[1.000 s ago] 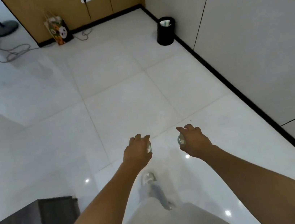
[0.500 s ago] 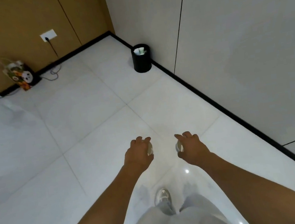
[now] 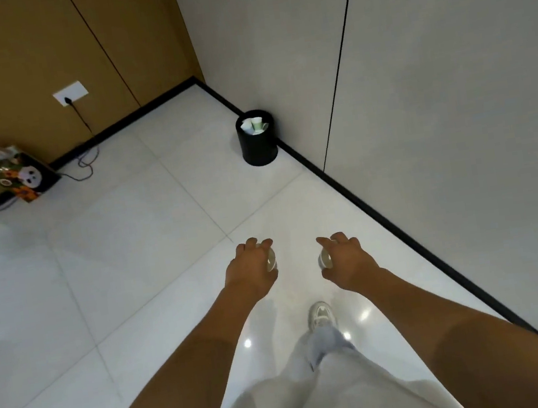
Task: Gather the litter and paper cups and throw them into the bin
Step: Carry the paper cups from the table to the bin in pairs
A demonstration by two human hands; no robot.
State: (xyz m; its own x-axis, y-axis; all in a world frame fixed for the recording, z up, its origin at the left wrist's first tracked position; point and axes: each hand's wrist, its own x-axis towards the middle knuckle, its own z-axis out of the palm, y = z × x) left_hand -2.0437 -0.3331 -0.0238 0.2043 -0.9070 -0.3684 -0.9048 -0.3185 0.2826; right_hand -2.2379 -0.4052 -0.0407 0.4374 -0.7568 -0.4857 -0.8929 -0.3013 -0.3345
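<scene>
Well short of the black bin (image 3: 257,143) (cups already inside), the left hand (image 3: 251,270) and right hand (image 3: 346,262) each curl round a paper cup (image 3: 271,259). Carrying them over and dropping them in is what seems left.

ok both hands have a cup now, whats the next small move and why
Probably keep stepping forward toward the black bin. The left hand and right hand each grip a paper cup, while the bin stands ahead by the wall, apparently out of reach and already holding cups.
</scene>
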